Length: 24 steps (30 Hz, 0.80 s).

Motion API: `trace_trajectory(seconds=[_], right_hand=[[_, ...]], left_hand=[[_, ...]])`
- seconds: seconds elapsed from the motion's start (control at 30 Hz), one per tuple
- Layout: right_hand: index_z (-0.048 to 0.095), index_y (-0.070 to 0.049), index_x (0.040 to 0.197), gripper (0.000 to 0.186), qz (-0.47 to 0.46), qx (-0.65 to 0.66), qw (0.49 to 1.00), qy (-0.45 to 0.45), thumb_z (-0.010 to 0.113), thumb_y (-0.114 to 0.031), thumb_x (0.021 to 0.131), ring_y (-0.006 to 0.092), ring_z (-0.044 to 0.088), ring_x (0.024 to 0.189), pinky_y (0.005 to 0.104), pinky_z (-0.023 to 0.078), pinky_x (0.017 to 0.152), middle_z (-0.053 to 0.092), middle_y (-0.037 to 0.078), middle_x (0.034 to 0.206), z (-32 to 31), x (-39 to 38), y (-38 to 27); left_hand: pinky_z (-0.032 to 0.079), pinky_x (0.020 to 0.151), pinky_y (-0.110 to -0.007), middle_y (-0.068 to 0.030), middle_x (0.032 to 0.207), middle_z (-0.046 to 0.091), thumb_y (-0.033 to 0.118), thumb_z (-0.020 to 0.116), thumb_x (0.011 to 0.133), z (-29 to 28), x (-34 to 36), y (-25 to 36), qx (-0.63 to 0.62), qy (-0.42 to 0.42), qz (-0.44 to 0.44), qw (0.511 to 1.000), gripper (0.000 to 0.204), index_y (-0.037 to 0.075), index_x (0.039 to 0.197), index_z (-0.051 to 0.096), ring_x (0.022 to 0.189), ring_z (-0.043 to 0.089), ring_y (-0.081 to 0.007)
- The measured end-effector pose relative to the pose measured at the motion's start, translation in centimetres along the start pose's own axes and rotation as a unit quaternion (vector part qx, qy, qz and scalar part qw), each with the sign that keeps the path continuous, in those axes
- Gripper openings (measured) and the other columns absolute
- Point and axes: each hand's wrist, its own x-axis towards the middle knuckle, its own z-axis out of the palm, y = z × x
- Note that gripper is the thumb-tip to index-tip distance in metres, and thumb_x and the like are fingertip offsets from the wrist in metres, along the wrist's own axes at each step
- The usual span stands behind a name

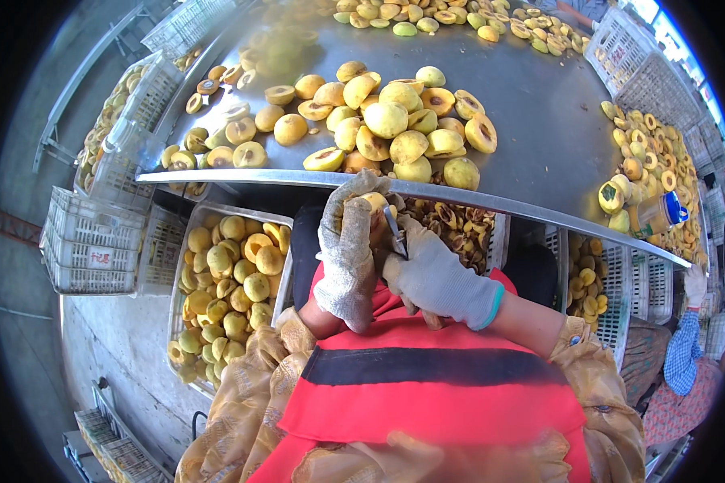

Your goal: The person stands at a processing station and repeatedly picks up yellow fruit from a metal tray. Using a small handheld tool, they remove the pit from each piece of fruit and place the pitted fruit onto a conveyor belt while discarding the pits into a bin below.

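My left hand wears a pale, stained work glove and is closed around a yellow peach piece just below the steel table edge. My right hand, in a pale glove with a teal cuff, grips a small metal pitting tool against that fruit. Halved and whole-looking yellow peaches lie piled on the steel table in front of me. Beneath the edge, a bin of brownish pits and scraps shows behind my hands, which partly hide it.
A crate of yellow fruit sits below at left, another at right. Stacked white crates line the left. More halves and a blue-lidded jar are on the table's right. A co-worker's gloved hand shows at far right.
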Motion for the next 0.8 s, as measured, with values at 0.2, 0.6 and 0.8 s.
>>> trace_trajectory(seconds=[0.2,0.6,0.8], right_hand=[[0.046,0.002,0.102,0.024,-0.008,0.034,0.999,-0.039,0.053,-0.012,0.083,0.018,0.054,0.042,0.0299,0.046,0.036,0.055,0.01,0.066,0.4,0.6,0.7],[0.047,-0.009,0.065,0.019,0.108,0.21,0.945,-0.225,0.058,-0.016,0.078,0.0094,0.042,0.035,0.0244,0.034,0.03,0.045,0.001,0.053,-1.4,0.1,-0.1],[0.046,-0.01,0.07,0.017,0.158,0.336,0.885,-0.281,0.057,-0.018,0.08,0.0054,0.032,0.033,0.0222,0.029,0.029,0.039,-0.002,0.05,-2.9,0.4,1.5]], left_hand=[[0.049,0.089,-0.03,-0.0127,0.111,0.063,0.013,0.059,0.092,0.3,0.5,0.3,0.077,0.0,-0.011,0.997,0.033,-0.002,0.121,0.055,0.099,0.06,-0.0168],[0.05,0.068,-0.026,-0.0098,0.095,0.067,0.028,0.064,0.085,-1.5,4.0,3.3,0.243,-0.257,-0.231,0.906,0.036,-0.001,0.106,0.065,0.08,0.062,-0.0156],[0.05,0.069,-0.026,-0.01,0.097,0.067,0.034,0.065,0.085,-0.1,2.8,2.0,0.18,-0.171,-0.209,0.946,0.04,-0.002,0.104,0.065,0.082,0.062,-0.0142]])
